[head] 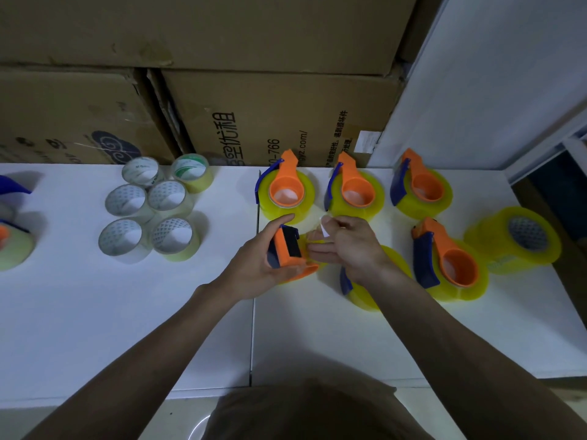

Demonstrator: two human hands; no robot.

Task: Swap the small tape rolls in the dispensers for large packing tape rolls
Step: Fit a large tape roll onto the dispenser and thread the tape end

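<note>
Hands at centre of the counter [127, 312], mid-swap. My left hand [270, 258] grasps a dispenser [284, 249], fingers curled round its orange-and-blue body, a large yellow roll [313, 268] seemingly already on it. My right hand [349, 246] pinches the tape end [324, 228], a pale tab lifted just beside the dispenser's mouth.

Four loaded dispensers stand from 12 to 3 o'clock: three in a row along the back [287, 185], [355, 188], [422, 185], one [451, 258] at 3 o'clock. Another roll with a blue part [365, 287] lies under my right wrist; whether it is fully fitted I cannot tell. One spare large roll [514, 239] sits at the far 3 o'clock edge. Six removed small rolls [152, 208] cluster at 10 o'clock. At the 9 o'clock edge a further dispenser [9, 230] is partly cut off.

Risks, as I judge them: the tab may fold back and stick to my fingers or to the roll, losing the end; pulling at an angle may skew the tape past the cutter; my right forearm may nudge the roll beneath it.
</note>
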